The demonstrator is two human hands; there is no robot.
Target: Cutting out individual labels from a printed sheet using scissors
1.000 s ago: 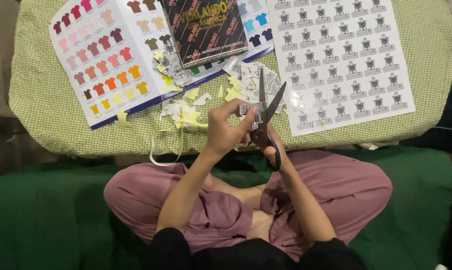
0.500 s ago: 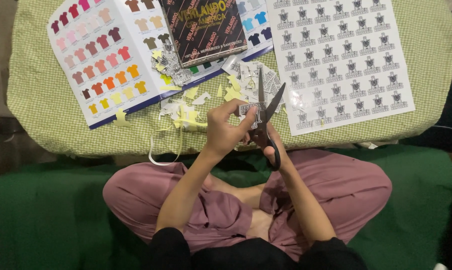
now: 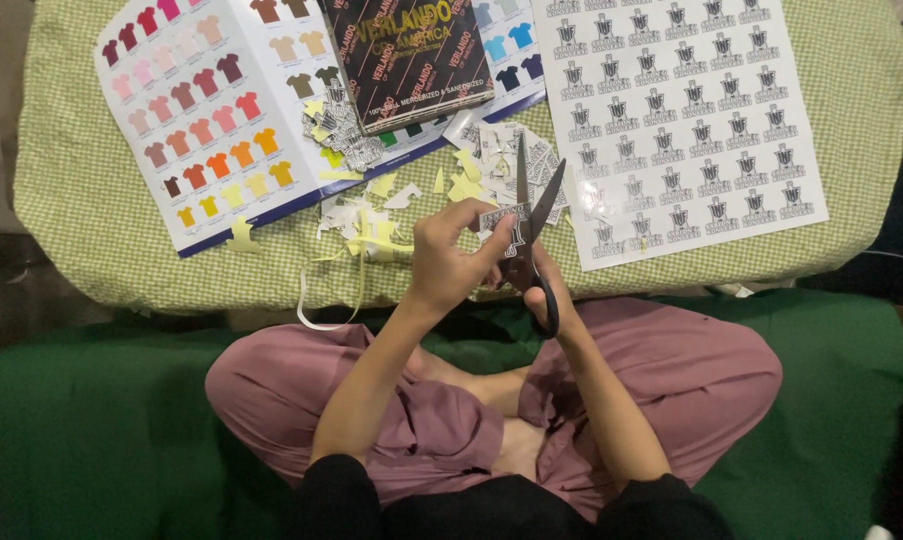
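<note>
1. The left hand pinches one small printed sticker cut-out between thumb and fingertips, holding it up over the near edge of the green checked cushion.
2. The right hand is closed through the loops of one pair of black-handled scissors; the two blades are parted, points aimed toward the far edge, and the cut-out sits between them.
3. One white sheet of printed emblem stickers lies flat at the cushion's right half, its near-left corner just beside the scissors.
4. One open colour chart, showing rows of small shirts in many colours, covers the far-left part.
5. One dark booklet rests on the chart at the far edge.
6. A heap of yellow and white paper scraps lies between the chart and the hands; too many to count.
</note>
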